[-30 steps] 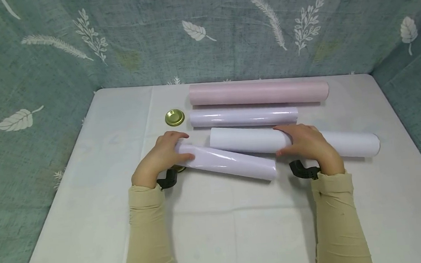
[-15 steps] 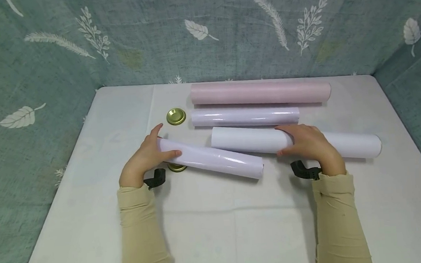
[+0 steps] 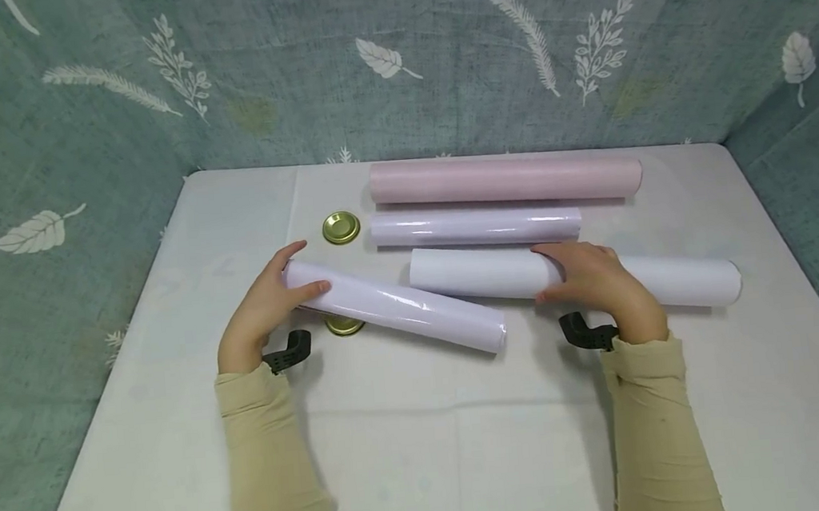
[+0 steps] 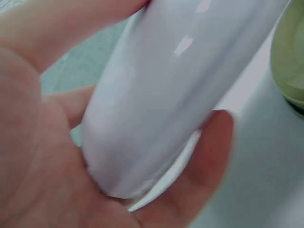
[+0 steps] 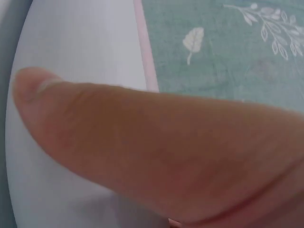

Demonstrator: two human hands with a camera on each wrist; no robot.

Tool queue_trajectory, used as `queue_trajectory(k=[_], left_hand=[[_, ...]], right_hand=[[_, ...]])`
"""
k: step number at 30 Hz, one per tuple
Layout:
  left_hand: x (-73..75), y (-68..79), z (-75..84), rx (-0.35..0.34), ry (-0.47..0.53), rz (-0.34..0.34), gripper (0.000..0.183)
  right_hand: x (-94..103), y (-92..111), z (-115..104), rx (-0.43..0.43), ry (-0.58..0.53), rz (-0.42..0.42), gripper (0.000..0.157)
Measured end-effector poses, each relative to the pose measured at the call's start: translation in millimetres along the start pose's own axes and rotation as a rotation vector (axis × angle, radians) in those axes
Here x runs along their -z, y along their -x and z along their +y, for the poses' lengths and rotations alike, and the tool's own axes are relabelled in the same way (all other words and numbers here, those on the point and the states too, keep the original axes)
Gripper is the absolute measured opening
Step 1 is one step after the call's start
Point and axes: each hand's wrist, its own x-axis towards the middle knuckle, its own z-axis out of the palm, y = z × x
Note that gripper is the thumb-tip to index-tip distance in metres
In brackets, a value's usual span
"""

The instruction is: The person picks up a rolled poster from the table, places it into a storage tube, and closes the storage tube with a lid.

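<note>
In the head view my left hand [image 3: 260, 306] holds the left end of a glossy pale-lilac paper roll [image 3: 401, 307], thumb on the near side. The left wrist view shows that roll's end [image 4: 142, 128] against the palm, a loose sheet edge sticking out beneath. This roll slants toward the lower right, its left part over a gold jar lid [image 3: 345, 325] that is partly covered. My right hand [image 3: 592, 283] grips a longer matte white roll [image 3: 472, 272] around its middle. In the right wrist view a finger [image 5: 142, 142] lies across the white surface.
Behind lies a second glossy lilac roll [image 3: 475, 225], with a thick pink roll [image 3: 505, 180] at the back of the white-covered table [image 3: 426, 471]. Another gold lid [image 3: 341, 228] lies left of them. Leaf-patterned green cloth [image 3: 394, 64] walls the back and sides.
My left hand has moved left, taking the front lilac roll with it, and its index finger has spread from the roll. The lower lid shows more. My right hand stays on the white roll.
</note>
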Motion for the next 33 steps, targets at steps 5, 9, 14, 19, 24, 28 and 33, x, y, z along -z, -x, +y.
queue_trajectory(k=[5,9,14,19,24,28,33], left_hand=[[4.5,2.1,-1.7,0.02,0.162,0.135,0.088],[4.3,0.0,-3.5,0.071,0.354,0.244,0.092],[3.3,-3.1,-8.7,0.08,0.701,0.273,0.089],[3.3,-4.7,-14.0,0.133,1.026,0.235,0.07],[1.3,-5.7,-17.3,0.155,1.271,0.189,0.056],[0.1,-7.0,-19.8,0.105,1.362,0.143,0.055],[2.0,-5.9,-23.4,0.028,1.409,0.093,0.055]], right_hand=[[-5.3,-4,-10,0.009,0.038,0.029,0.075],[-11.4,-8,-17,0.024,0.073,0.065,0.078],[-16.8,-12,-28,0.028,0.099,0.083,0.084],[-21.4,-15,-33,0.038,0.146,0.116,0.086],[-23.7,-14,-33,0.039,0.154,0.136,0.081],[-24.6,-15,-32,0.032,0.156,0.143,0.08],[-25.5,-17,-31,0.036,0.159,0.153,0.081]])
